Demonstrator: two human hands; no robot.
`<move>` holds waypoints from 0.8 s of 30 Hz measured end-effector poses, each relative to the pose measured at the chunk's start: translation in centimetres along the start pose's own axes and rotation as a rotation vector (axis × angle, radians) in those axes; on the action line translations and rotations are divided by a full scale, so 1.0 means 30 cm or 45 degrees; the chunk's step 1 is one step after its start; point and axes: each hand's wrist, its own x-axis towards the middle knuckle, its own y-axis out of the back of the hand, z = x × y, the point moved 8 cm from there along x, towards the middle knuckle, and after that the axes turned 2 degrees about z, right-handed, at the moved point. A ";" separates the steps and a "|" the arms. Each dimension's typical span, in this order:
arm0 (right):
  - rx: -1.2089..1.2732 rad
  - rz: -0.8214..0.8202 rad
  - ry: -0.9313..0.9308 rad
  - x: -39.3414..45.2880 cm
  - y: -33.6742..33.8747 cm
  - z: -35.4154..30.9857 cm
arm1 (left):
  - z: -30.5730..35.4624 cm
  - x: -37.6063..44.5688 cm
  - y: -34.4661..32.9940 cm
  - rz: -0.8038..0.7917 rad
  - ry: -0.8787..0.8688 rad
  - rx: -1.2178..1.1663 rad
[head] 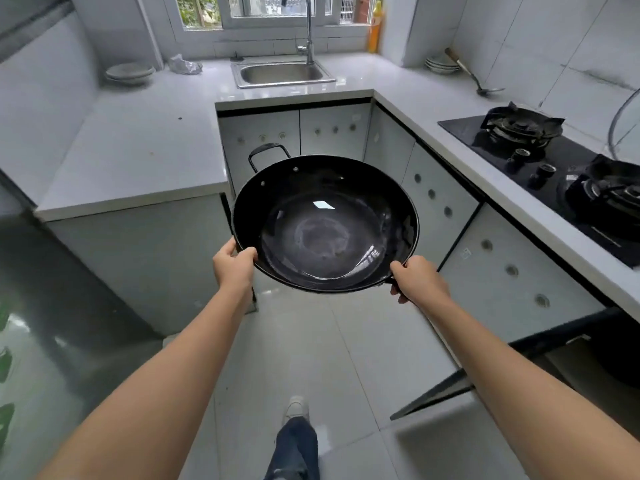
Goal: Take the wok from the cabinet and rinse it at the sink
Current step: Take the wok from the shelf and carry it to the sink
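Black wok [325,223]; sink [282,73] beyond.

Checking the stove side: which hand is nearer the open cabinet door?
Right. The right hand grips the wok just left of the open cabinet door; the left hand holds the wok's far rim.

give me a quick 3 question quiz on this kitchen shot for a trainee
1. True or false: the wok is already resting in the sink.
2. Which hand has its grip on the wok's near handle? A) left hand B) right hand C) neither
3. Fill in: the open cabinet door hangs below the counter that carries the ____.

Key
1. False. It is held in the air above the floor, short of the sink.
2. B. The left hand grips the bare rim instead.
3. Gas stove.
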 end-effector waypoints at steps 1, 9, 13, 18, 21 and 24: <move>0.014 0.009 -0.006 0.052 0.001 -0.018 | 0.008 0.051 -0.037 -0.025 0.002 0.000; 0.071 0.096 -0.046 0.427 0.032 -0.179 | 0.104 0.437 -0.313 -0.095 -0.002 -0.007; 0.076 0.126 -0.081 0.585 0.053 -0.228 | 0.147 0.575 -0.434 -0.113 0.015 0.019; 0.051 0.124 -0.097 0.784 0.069 -0.270 | 0.160 0.728 -0.583 -0.135 0.024 0.054; 0.044 0.114 -0.088 0.924 0.078 -0.297 | 0.159 0.827 -0.671 -0.101 0.030 0.077; 0.044 0.088 -0.068 1.083 0.091 -0.327 | 0.171 0.916 -0.771 -0.067 0.030 0.056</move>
